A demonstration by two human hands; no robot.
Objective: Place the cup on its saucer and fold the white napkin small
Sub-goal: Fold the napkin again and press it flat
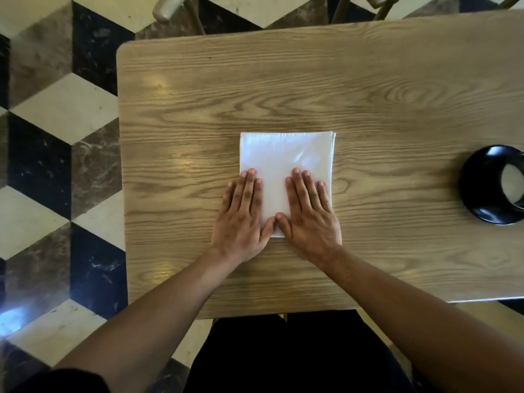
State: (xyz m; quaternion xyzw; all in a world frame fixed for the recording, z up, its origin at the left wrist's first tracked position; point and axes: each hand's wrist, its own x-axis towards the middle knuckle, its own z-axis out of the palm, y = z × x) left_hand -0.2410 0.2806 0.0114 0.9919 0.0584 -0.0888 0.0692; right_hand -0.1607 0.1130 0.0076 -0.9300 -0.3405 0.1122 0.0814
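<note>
A white napkin (286, 154), folded into a rectangle with layered edges on its right side, lies flat in the middle of the wooden table (198, 109). My left hand (241, 219) presses flat on its near left part, fingers together. My right hand (309, 217) lies flat on its near right part; the two thumbs touch at the napkin's near edge. At the right edge of the view a black cup (510, 185) with a pale inside stands on a black saucer (476, 194), cut off by the frame.
The table's left edge (120, 165) and near edge drop to a floor of black, brown and cream tiles (56, 137). Chair parts (170, 8) stand beyond the far edge. My dark-clothed lap (283, 358) is under the near edge.
</note>
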